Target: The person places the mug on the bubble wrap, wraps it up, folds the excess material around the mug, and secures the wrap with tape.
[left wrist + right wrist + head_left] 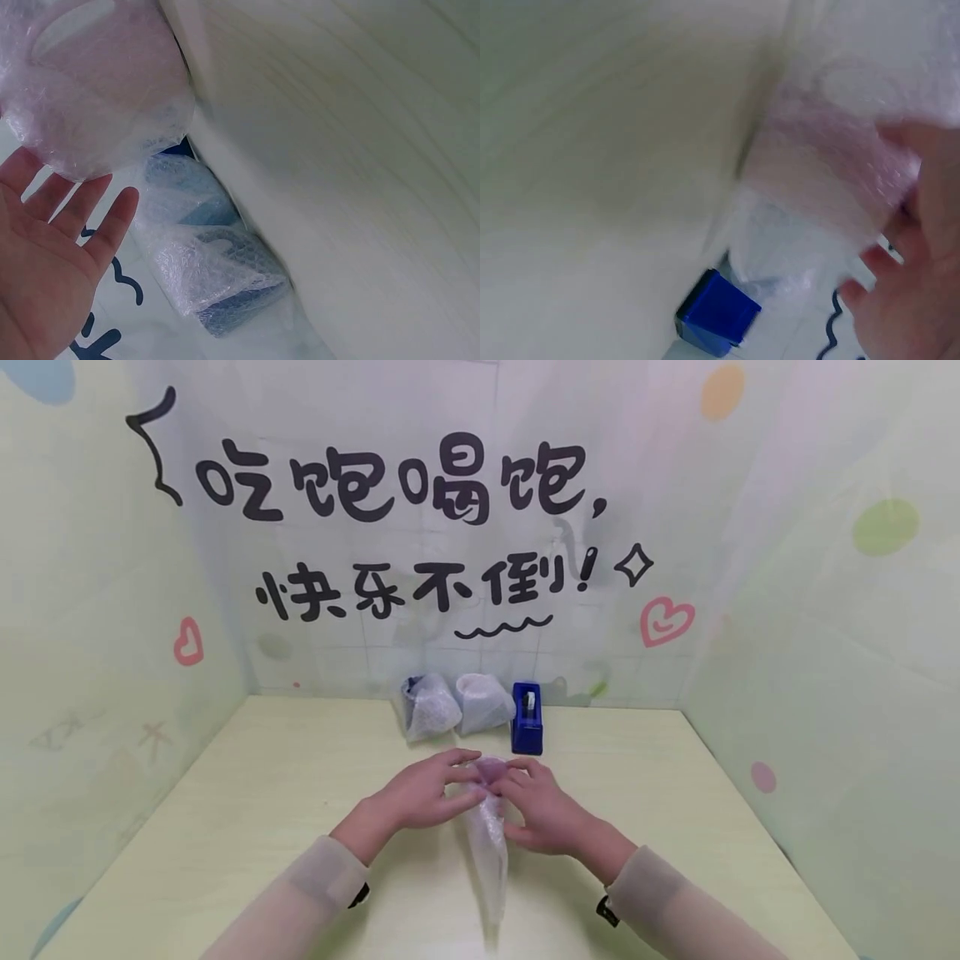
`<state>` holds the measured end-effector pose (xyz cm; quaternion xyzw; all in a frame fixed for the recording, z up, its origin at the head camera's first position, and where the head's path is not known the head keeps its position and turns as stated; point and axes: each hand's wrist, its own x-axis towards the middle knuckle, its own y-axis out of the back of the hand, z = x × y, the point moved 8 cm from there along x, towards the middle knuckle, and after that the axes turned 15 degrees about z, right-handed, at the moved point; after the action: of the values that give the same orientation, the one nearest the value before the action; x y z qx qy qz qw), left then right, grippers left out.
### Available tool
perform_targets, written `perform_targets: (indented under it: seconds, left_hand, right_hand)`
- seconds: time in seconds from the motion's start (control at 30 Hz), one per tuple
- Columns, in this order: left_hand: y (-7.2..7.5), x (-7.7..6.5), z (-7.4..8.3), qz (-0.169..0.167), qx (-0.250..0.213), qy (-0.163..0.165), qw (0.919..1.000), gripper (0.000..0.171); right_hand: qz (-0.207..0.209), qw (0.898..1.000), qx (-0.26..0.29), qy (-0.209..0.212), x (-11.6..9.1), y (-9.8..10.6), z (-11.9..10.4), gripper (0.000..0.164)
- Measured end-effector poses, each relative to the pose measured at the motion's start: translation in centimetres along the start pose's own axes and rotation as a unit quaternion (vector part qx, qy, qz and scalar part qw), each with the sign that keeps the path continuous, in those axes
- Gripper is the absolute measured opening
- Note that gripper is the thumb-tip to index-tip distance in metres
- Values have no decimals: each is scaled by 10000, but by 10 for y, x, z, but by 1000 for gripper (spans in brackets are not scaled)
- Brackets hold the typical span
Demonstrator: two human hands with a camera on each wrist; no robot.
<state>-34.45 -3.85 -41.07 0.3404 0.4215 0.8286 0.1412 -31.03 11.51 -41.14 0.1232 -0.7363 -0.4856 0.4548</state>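
A pink mug (112,82) sits under clear bubble wrap, its handle showing through in the left wrist view. A long tail of bubble wrap (487,852) runs from it toward the near side of the table. My left hand (427,789) holds the mug's left side, fingers behind and thumb in front. In the left wrist view its outer fingers (109,225) are nearly straight along the wrap. On the other side my right hand (547,810) grips the wrapped mug, its bent fingertips on the upper part. The right wrist view is blurred around the fingers.
Two bubble-wrapped bundles, the left one (431,706) and the right one (483,702), stand against the back wall. Beside them is a blue tape dispenser (527,718). Printed walls enclose the pale table (300,752) at the back and both sides.
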Motion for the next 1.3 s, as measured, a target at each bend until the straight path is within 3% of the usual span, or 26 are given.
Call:
perform_targets:
  seconds: [0.1,0.2,0.33,0.43,0.5,0.6,0.73,0.87,0.93,1.07,1.13,1.23,1.3]
  left_hand:
    - [-2,1,0,38,23,5,10000,45]
    - [-1,2,1,111,43,-51,9999,43]
    - [-2,2,0,169,41,-72,9998,42]
    - [-4,1,-1,140,9,-16,9999,43]
    - [-5,0,-1,88,-25,17,10000,43]
    - [-5,-1,0,54,-40,-27,10000,41]
    - [-2,0,0,116,-7,-84,9999,36]
    - [0,0,-3,97,-1,34,9999,37]
    - [0,0,-3,55,-30,75,10000,38]
    - [1,0,-3,23,-39,22,10000,39]
    - [1,0,-3,20,-64,12,10000,38]
    - [-1,0,-3,-23,-147,61,9999,38]
    - [-3,-1,-3,-59,-208,68,9997,39]
  right_hand:
    - [-476,9961,667,-315,-4,0,2,60]
    - [-627,9950,511,-586,-7,-7,2,73]
    - [-189,9978,-449,-460,-10,-18,-6,85]
    - [394,9927,-1120,-218,-15,-17,-15,98]
    - [868,9872,-1324,178,-19,-8,-24,100]
    - [1442,9771,-1078,1129,-29,9,-44,86]
    - [1236,9688,-543,2080,-45,19,-68,67]
    - [832,9660,-917,2268,-56,8,-77,66]
    - [885,9584,-1210,2427,-58,4,-79,52]
    - [1477,9382,-1308,2845,-52,11,-79,19]
    - [1935,9299,-1161,2905,-45,19,-73,20]
    - [2251,9406,-725,2434,-32,26,-54,21]
    - [2125,9542,-557,2033,-24,26,-42,19]
